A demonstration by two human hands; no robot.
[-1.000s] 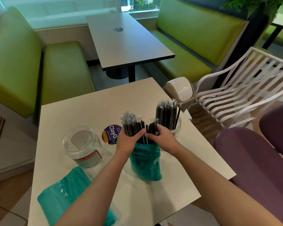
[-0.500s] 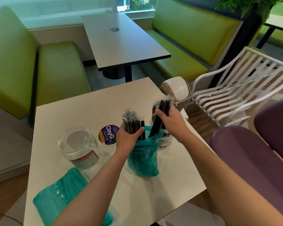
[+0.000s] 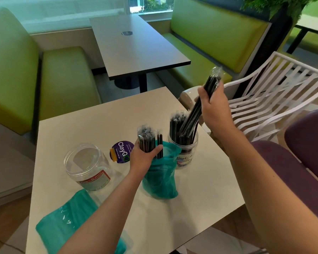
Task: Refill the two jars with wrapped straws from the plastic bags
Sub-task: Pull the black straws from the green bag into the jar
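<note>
Right hand [image 3: 216, 109] clenched around a bundle of black wrapped straws [image 3: 200, 107], tilted, lower ends down in the clear plastic jar with the printed label [image 3: 183, 151] at the right of the beige square table [image 3: 99, 125]. That jar already has upright black straws in it.

Left hand [image 3: 144, 156] grasping a second bunch of black wrapped straws [image 3: 145, 139] at the mouth of the upright teal plastic bag [image 3: 160, 178], which stands just left of and near side of the filled jar, touching or nearly touching it. A couple of loose straws stick up from the bag beside the thumb.

Second clear plastic jar with a red-and-white label [image 3: 86, 167] sits at the left, no straws in it, well apart from the hands. Another teal plastic bag [image 3: 68, 222] lies flat at the near left corner. Round purple sticker [image 3: 120, 152] on the tabletop between the two jars.

Far side: dark rectangular table [image 3: 136, 46], lime-green bench seats [image 3: 62, 77]. White slatted chair [image 3: 275, 99] to the right.
</note>
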